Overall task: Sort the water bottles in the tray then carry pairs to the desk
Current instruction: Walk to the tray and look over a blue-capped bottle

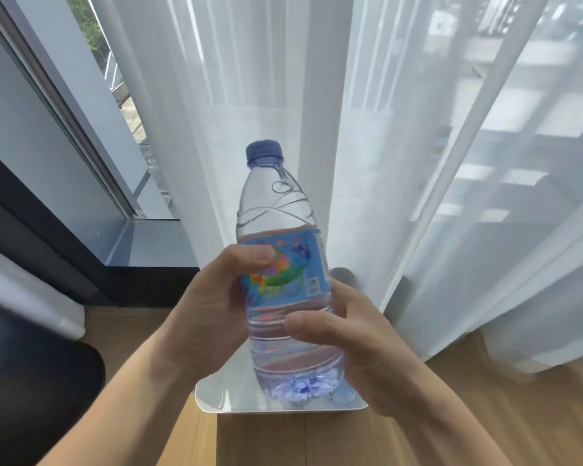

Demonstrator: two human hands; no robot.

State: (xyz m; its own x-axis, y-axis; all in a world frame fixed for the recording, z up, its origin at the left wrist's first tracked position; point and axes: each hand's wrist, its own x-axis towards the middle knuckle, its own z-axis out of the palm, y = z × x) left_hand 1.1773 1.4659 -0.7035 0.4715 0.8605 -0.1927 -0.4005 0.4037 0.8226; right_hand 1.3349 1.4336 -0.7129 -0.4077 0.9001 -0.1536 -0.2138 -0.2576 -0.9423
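From the head view I see one water bottle upright over the white tray. My left grip is curled round its label and my right grip round its lower part. I cannot tell if the bottle touches the tray. Behind the tray hangs a curtain. No desk shows, so I think I'm sorting and carrying pairs is left.

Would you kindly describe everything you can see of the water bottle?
The water bottle is clear ribbed plastic, blue cap on, with a blue label bearing a rainbow-coloured picture, and largely full. It is nearly upright over the white tray. The left hand grips it at the label, the right hand round its lower body.
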